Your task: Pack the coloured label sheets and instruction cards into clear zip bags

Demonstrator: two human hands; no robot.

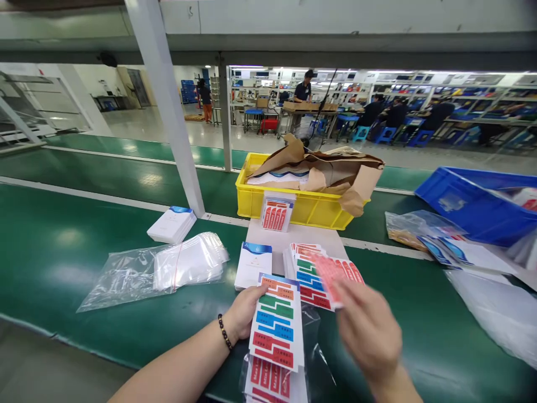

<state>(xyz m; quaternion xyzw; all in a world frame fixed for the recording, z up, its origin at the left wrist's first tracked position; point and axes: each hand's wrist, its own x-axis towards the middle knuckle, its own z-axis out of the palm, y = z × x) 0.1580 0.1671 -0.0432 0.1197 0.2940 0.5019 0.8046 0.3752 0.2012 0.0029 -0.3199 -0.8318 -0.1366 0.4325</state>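
My left hand (245, 313), with a beaded bracelet at the wrist, grips a sticker sheet (274, 324) printed in orange, green, blue and red. A blue-edged card or booklet shows just behind its top. In my right hand (369, 327), smeared by motion, is a red-and-white sticker sheet (329, 274) pinched by the fingers. Behind that lies a fanned pile of colored sticker sheets (308, 277). A stack of white-and-blue booklets (254, 266) stands left of the pile. Below my left hand, more red sticker sheets (268, 380) lie on clear plastic bags (319, 358).
A yellow crate (302, 208) holding brown paper stands behind, with a bagged sticker pack (277, 212) against its front. Clear bags (184, 263) and another booklet stack (172, 224) lie left. A blue crate (474, 207) sits right. A white post (168, 106) rises at the left.
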